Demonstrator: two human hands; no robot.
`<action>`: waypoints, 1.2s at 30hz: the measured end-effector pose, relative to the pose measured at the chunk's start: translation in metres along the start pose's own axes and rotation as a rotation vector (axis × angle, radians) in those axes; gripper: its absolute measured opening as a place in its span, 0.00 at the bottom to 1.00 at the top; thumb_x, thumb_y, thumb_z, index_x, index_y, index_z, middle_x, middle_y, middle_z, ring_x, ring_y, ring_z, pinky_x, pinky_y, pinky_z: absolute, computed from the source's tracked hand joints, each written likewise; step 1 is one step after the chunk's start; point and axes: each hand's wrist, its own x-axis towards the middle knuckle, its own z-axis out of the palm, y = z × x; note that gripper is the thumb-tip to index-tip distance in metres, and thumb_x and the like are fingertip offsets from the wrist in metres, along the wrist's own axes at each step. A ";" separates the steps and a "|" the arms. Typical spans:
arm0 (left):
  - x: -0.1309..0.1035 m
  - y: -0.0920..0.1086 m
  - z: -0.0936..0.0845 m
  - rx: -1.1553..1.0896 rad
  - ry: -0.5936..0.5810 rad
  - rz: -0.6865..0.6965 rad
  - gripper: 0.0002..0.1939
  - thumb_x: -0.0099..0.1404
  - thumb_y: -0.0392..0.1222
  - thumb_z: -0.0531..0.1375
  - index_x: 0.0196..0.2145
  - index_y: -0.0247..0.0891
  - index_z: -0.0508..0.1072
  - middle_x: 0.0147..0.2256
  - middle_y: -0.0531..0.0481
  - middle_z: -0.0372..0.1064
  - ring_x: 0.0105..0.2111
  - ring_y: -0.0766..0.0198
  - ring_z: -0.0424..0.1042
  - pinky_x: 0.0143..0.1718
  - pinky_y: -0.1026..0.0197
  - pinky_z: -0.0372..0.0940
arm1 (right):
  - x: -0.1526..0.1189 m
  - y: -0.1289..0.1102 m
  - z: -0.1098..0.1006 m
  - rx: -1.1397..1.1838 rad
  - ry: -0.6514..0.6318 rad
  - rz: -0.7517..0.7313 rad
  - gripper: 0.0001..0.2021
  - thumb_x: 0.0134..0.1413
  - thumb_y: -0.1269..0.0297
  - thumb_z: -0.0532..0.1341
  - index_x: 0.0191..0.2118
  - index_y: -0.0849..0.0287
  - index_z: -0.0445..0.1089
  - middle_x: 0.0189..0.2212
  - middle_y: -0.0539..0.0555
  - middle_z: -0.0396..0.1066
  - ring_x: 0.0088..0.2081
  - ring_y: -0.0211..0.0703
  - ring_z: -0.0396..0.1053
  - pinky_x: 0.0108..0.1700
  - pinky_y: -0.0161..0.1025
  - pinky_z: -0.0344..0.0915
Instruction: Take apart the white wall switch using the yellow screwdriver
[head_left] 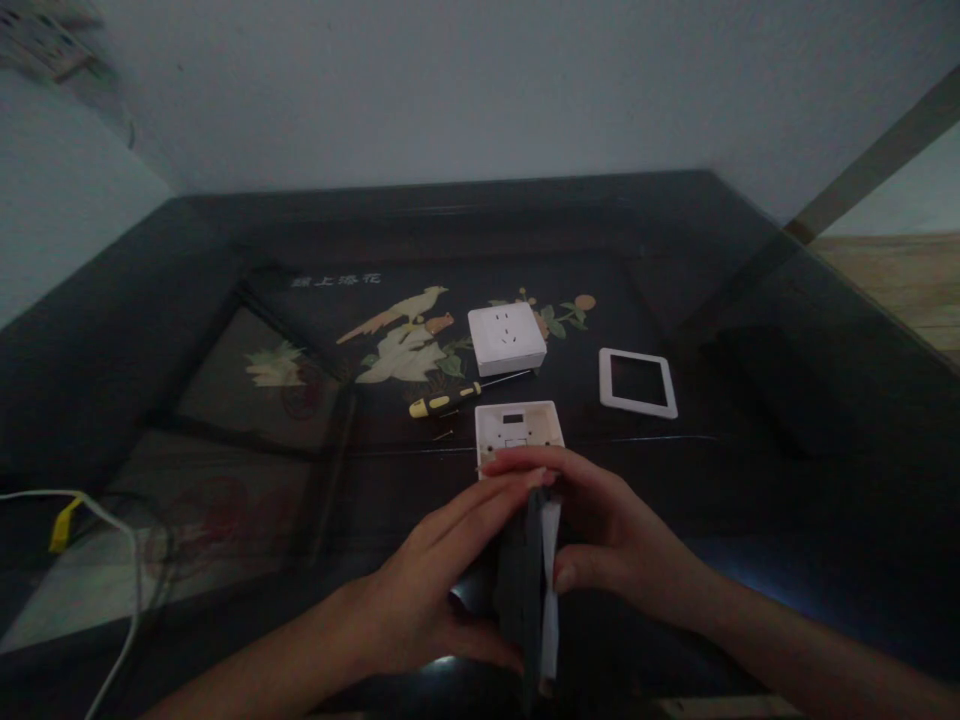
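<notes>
My left hand (427,575) and my right hand (615,530) are closed on a socket panel (550,590), held upright and edge-on near the table's front. Its left side is dark grey and its right side white; its face is turned from view. My left fingers lie along the dark side and top, while my right thumb presses the white side. Just beyond my fingertips lies a white mounting box (525,415), its near part hidden by my hands. A yellow-and-black screwdriver (446,402) rests behind it, with small screws (444,435) close by.
A boxed white wall socket (508,340) sits mid-table, near the screwdriver's tip. To the right lies a white rectangular frame (672,388). At left a white cable (135,570) with a yellow tag (64,526) crosses the glossy dark table (420,225), which meets a wall behind.
</notes>
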 end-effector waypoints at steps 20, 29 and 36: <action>0.000 0.001 0.010 -0.153 0.241 -0.127 0.50 0.50 0.52 0.73 0.65 0.52 0.53 0.61 0.42 0.60 0.58 0.45 0.65 0.57 0.46 0.66 | 0.000 0.006 0.008 -0.369 0.380 -0.223 0.32 0.32 0.45 0.74 0.44 0.50 0.66 0.40 0.49 0.69 0.41 0.43 0.69 0.41 0.39 0.68; 0.000 -0.003 0.006 0.002 0.335 -0.128 0.48 0.53 0.50 0.72 0.65 0.50 0.53 0.62 0.41 0.59 0.60 0.44 0.62 0.61 0.43 0.60 | -0.004 -0.009 0.007 -0.562 0.232 -0.313 0.22 0.48 0.61 0.71 0.50 0.51 0.69 0.49 0.54 0.70 0.50 0.46 0.70 0.49 0.41 0.72; 0.000 -0.002 0.003 0.041 0.348 -0.127 0.48 0.55 0.54 0.70 0.67 0.50 0.51 0.64 0.43 0.57 0.62 0.46 0.60 0.62 0.46 0.58 | -0.005 -0.015 0.000 -0.681 0.235 -0.406 0.23 0.49 0.61 0.70 0.52 0.51 0.69 0.51 0.56 0.71 0.52 0.49 0.71 0.52 0.45 0.70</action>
